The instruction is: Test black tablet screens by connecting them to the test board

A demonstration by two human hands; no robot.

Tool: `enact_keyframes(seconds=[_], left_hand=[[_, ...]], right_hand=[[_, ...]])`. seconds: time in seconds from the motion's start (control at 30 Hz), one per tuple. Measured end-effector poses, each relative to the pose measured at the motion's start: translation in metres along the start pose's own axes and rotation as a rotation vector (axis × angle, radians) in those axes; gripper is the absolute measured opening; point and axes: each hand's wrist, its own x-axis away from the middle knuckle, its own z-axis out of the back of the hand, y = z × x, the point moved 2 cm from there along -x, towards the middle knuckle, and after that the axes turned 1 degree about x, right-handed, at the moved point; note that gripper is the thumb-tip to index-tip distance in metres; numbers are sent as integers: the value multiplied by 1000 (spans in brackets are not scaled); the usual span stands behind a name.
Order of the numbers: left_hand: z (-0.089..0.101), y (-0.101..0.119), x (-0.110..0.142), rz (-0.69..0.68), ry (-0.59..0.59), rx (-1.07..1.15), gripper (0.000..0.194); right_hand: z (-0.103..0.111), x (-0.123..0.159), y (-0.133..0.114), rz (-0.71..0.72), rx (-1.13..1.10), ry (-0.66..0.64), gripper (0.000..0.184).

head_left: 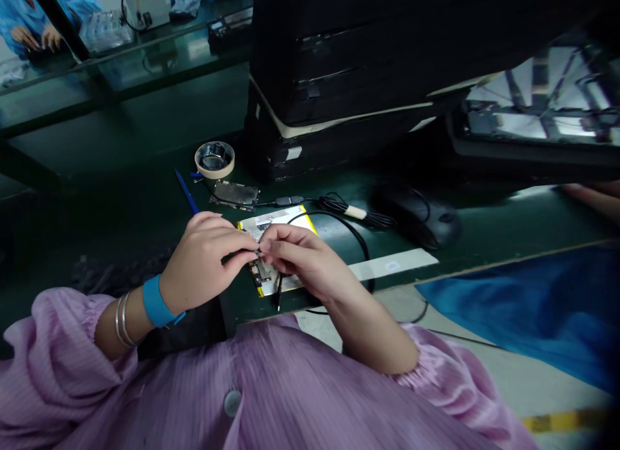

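Desk, near edge: a white, yellow-edged pack lies flat in the middle, partly under both hands, a small dark circuit board showing at its near left end. A black cable crosses the pack and loops off to the right. The work sits where the fingertips meet, over the left part of the pack.

Handling, my judgement: fine work, so best done with a light fingertip pinch, one hand steadying while the other makes small moves; no downward push on the pack, and the loose cable well clear of the fingers.

Left hand comes in from the left, back of the hand up, wrist slightly arched, thumb and forefinger drawn narrow. Right hand comes in from the near right, forearm slanting, fingers curled, thumb against the forefinger side. The tips meet or almost meet; whether either hand grips a small piece there, cannot tell, too small and blurred.

Farther off: metal plate beyond the pack, tape roll past that, blue stick beyond the left hand, mouse to the right
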Motion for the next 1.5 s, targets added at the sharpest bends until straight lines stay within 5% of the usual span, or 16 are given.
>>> enact_keyframes(seconds=[0.13,0.27,0.43,1.13,1.5], left_hand=[[-2,-7,1,31,-30,-16,6],[-5,-11,3,70,-147,-143,15],[-14,-12,4,105,-251,-174,18],[-21,-9,3,64,-327,-234,25],[-29,-14,6,148,-251,-100,22]], right_hand=[[-1,1,2,110,304,23,30],[9,6,1,405,876,270,36],[17,15,12,648,1154,315,19],[14,21,20,716,1266,319,13],[17,26,26,707,1180,134,16]])
